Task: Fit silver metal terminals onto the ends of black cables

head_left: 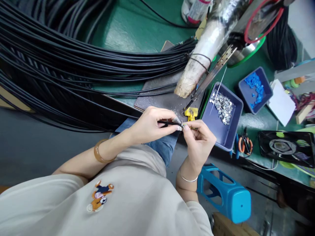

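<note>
A thin black cable (168, 123) runs in from the left and passes between the fingers of my left hand (154, 123). That hand is closed on it, pinching close to the cable's end. At the tip, my right hand (199, 139) pinches the fine light-coloured wires (183, 125) that stick out of the black jacket. Both sets of fingertips nearly meet there, so the wire ends are partly hidden. Just beyond my fingers a yellow tool (191, 113) lies at the edge of a dark mat (157, 98).
Coiled black cables (98, 62) cover the left. A wrapped tube (197, 62) hangs overhead. To the right are a bin of metal parts (223, 108), a bin of blue pieces (254, 87), orange-handled pliers (245, 145) and a black fan (286, 147). A blue stool (226, 193) stands below.
</note>
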A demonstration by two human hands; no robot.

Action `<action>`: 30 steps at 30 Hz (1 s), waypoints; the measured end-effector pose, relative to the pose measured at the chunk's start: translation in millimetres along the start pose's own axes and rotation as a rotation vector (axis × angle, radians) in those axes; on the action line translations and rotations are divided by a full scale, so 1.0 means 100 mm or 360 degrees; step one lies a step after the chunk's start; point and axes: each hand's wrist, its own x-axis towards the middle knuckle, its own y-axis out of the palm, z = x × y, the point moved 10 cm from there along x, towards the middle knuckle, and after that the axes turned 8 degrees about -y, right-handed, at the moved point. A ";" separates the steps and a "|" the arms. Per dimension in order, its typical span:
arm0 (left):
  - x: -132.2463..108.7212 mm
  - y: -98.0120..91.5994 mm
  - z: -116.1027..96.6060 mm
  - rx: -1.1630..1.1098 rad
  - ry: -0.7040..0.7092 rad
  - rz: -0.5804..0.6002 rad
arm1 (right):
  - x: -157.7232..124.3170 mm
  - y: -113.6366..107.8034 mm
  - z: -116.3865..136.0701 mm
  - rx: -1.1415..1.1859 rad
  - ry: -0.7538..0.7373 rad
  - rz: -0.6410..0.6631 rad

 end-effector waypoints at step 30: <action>-0.07 0.13 0.19 -0.0552 -0.0433 0.0345 | -0.02 0.11 0.02 0.0150 -0.0067 0.0254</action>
